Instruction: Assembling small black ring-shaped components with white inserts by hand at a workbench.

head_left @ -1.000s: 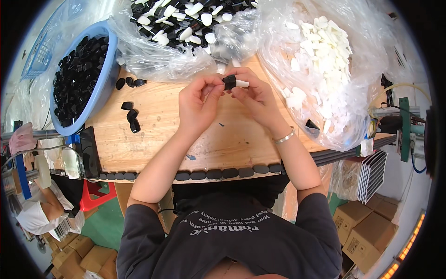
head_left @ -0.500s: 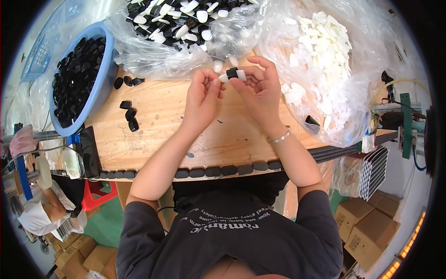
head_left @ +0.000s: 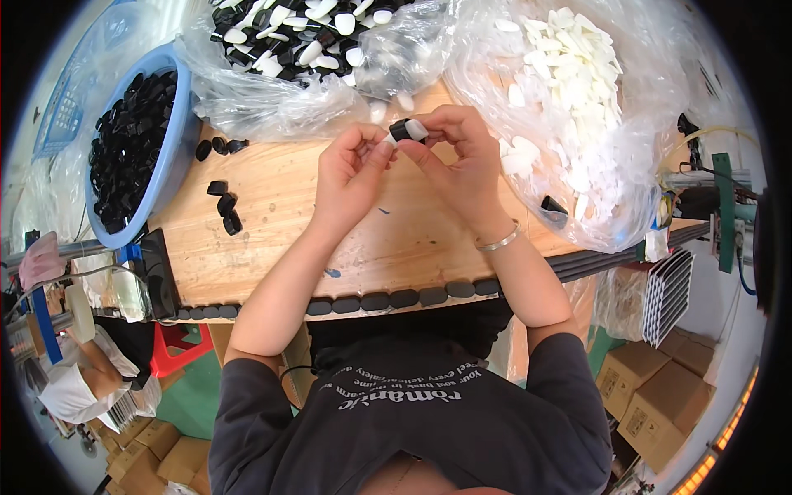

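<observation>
Pale wood-grained tabletop (head_left: 268,260), bordered along its front edge by a row of dark grey rounded pads (head_left: 375,301). Bare wood extends between the forearms and left of the left one. Room narrows on the right, where a clear plastic bag of white flat pieces (head_left: 610,227) spreads over the surface near the right hand (head_left: 464,165).

The small black-and-white piece with a black band (head_left: 399,130) is held above the tabletop, toward its far side. Right hand: thumb and fingertips closed narrowly on the piece. Left hand (head_left: 348,169): fingertips drawn together at the piece's left end; whether they grip or only touch it cannot be told.

Beyond the hands, a clear crumpled plastic bag of mixed black and white pieces (head_left: 276,115) limits the far side. Two loose white oval pieces (head_left: 378,111) lie beside it. On the left, a light-blue round plastic basin (head_left: 183,103) contains many black pieces; three small black caps (head_left: 219,146) lie near its rim, and three more black pieces (head_left: 228,202) lie nearer the front. A silver-coloured bangle (head_left: 501,241) circles the right wrist.

Writing: pale lettering on the dark grey short-sleeved shirt (head_left: 412,437); dark printed marks on brown cardboard cartons (head_left: 672,400) at lower right, too small to read.
</observation>
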